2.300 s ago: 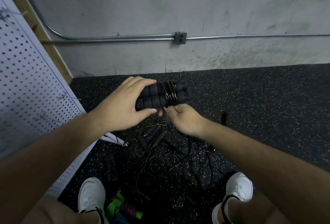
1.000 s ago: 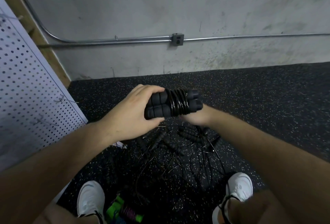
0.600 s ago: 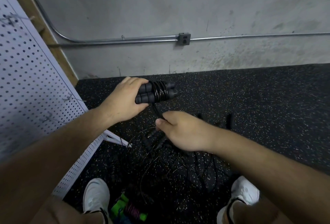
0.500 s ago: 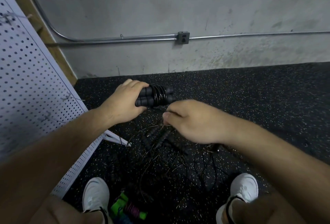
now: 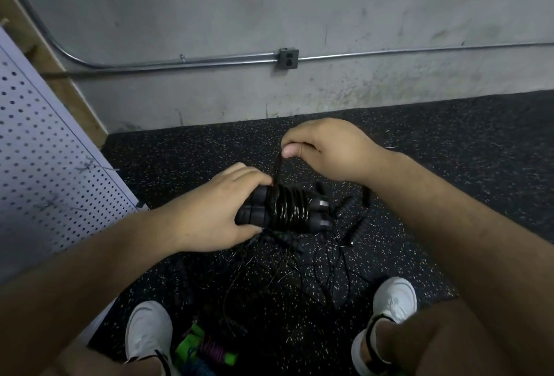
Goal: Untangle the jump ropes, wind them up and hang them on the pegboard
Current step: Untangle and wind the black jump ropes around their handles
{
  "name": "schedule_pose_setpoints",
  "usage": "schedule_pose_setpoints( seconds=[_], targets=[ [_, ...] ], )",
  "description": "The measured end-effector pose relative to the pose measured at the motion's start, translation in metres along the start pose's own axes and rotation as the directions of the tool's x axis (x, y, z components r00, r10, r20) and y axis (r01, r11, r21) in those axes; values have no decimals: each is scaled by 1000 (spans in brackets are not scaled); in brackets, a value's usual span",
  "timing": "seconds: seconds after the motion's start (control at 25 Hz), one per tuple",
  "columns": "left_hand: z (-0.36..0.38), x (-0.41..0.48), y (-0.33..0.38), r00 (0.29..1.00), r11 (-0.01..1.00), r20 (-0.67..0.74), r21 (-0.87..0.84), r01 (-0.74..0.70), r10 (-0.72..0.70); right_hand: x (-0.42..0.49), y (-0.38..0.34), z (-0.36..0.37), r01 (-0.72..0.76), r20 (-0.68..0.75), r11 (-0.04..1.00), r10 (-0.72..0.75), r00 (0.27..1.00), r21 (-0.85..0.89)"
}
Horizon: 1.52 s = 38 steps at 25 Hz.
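Jump rope bundle (image 5: 287, 209) is pretty much dead centre of the view. It's two black foam handles side by side, with the shiny black cord wound around them in a bunch of tight loops. Left hand (image 5: 215, 213) grips the handle ends from the 9 o'clock side, fingers over the top and thumb underneath. Right hand (image 5: 326, 150) is up at about 1 o'clock from the bundle. Its thumb and forefinger pinch the loose cord (image 5: 277, 170), which runs taut straight down to the left edge of the coils. The rest of that hand's fingers are curled in.

At roughly 6 o'clock from the bundle there's a messy tangle of ropes (image 5: 299, 270) on the speckled black floor (image 5: 479, 135), thin black cords looping everywhere. A few spare handles (image 5: 344, 206) poke out at 3 o'clock of the bundle. Honestly can't tell how many ropes are in that pile. A green and purple rope (image 5: 207, 348) lies at around 7 o'clock near the bottom of the view, between the two white shoes (image 5: 148, 327) and closer to the left one.

Pegboard (image 5: 45, 165) fills the 9 o'clock edge. It's white and leaning, with a couple of wire hooks (image 5: 90, 165) sticking out. A grey concrete wall (image 5: 299, 0) runs across 12 o'clock, with a metal conduit (image 5: 209, 60) and an outlet box (image 5: 288, 58) on it.
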<state>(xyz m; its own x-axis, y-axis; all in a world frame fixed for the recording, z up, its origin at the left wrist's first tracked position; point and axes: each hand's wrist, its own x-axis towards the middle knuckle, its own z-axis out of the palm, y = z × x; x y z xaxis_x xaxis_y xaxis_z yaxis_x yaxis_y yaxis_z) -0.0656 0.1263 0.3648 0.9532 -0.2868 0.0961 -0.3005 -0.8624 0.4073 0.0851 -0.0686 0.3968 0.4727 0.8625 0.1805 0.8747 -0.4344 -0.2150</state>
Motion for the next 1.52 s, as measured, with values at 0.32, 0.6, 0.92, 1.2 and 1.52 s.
schedule_pose_setpoints(
  seconds=[0.32,0.6,0.92,1.2,1.52],
  targets=[
    [-27,-7,12,965,976,-164,-106,189,-204,-4,-52,45,-426,394,765,244,886,484],
    [-20,10,-43,957,966,-248,168,198,-153,-2,-105,65,-443,404,747,253,879,495],
    [-11,17,-55,972,963,-163,182,201,-172,-28,-126,-21,-224,354,962,159,922,153],
    [-1,7,-29,997,994,-71,106,26,-19,-1,-43,-23,27,-80,985,-41,996,-171],
    [-11,-8,19,961,974,-269,-228,-3,-60,13,-7,17,-211,214,683,82,973,699]
  ],
)
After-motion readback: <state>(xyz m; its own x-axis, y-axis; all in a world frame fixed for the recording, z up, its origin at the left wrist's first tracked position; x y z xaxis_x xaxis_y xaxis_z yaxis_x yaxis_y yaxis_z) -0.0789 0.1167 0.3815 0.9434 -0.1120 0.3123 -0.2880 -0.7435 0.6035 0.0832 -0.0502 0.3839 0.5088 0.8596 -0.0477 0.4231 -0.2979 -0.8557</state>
